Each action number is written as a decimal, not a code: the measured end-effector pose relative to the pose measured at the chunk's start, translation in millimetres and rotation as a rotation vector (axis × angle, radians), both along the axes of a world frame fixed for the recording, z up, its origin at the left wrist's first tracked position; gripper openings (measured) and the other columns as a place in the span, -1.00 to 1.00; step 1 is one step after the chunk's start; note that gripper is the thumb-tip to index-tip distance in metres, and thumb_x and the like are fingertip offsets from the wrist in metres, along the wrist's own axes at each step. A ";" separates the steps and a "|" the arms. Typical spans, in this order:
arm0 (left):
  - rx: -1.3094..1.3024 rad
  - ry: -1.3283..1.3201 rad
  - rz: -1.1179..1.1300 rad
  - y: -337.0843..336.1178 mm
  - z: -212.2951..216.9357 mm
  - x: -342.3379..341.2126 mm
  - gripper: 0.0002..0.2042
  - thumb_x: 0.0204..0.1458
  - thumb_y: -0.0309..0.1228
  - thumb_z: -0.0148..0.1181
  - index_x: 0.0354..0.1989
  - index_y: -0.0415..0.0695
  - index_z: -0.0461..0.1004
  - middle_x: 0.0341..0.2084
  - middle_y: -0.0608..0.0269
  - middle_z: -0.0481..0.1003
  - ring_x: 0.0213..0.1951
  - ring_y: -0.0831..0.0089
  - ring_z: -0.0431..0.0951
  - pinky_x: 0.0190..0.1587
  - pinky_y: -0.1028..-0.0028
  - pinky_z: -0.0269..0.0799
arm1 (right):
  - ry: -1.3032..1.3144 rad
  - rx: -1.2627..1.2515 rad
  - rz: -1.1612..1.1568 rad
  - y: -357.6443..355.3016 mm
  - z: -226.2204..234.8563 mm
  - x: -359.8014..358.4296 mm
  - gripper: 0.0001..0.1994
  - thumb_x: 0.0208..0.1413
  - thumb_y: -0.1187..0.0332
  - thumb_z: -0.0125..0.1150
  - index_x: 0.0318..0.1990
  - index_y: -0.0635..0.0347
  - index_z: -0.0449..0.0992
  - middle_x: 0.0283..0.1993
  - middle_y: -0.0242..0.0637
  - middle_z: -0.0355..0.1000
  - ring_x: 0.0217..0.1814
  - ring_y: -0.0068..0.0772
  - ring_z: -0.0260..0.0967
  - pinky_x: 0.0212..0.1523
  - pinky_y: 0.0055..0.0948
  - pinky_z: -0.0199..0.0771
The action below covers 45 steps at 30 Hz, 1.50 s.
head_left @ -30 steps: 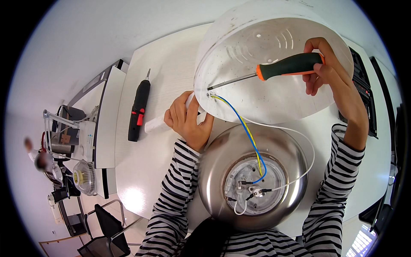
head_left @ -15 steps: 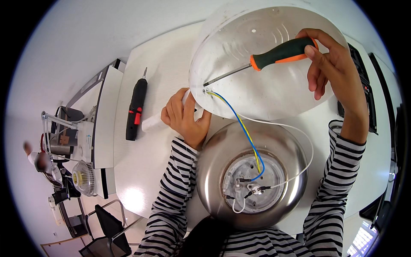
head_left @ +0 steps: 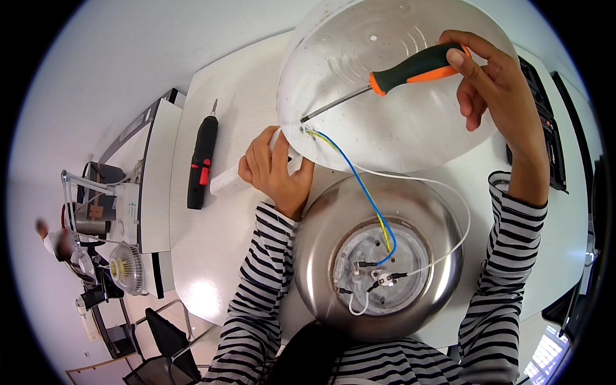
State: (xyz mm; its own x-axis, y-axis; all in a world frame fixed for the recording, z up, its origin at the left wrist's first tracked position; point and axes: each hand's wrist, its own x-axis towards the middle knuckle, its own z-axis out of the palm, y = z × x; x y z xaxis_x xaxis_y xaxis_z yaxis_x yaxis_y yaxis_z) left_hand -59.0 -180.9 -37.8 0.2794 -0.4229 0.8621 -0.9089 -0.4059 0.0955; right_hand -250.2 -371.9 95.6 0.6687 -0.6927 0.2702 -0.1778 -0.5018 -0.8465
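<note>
White and faintly grained, the surface fills most of the room in view, and nearest the person a round metal bowl sits on it with its inner plate facing up. From that plate a blue wire, a yellow-green wire and a white wire run to the tilted white shell beyond, and if the shell rolls or is lifted too far, they could tug loose at their connectors. Beside the bowl, the left hand is curled around the white handle where it meets the shell, its fingertips partly hidden; a loose hold there could let the shell rock. Inside the shell, the tip of the screwdriver appears to meet the wall just beside the wire hole; coming in at a slant, it could skid, scratch the wall or nick the insulation. Farther up, the right hand is closed lightly, thumb and forefinger pinching only the handle's end, other fingers loosely bent, so pressure or twist may be hard to keep straight. An open tool case lies past the right forearm, and a black power driver rests left of the shell, with a fan off beyond the surface.
</note>
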 end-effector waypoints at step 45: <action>-0.034 0.037 -0.017 -0.9 0.4 -0.6 -0.58 -0.34 -0.31 0.31 -0.21 -0.10 0.42 -0.21 0.33 0.40 -0.17 0.41 0.35 -0.04 0.37 -0.03 | 0.253 -0.036 -0.017 -5.1 -9.1 0.7 -0.52 0.08 -0.09 0.00 -0.28 0.26 0.42 -0.70 -0.30 0.36 -0.77 -0.58 0.30 -0.71 -0.67 0.29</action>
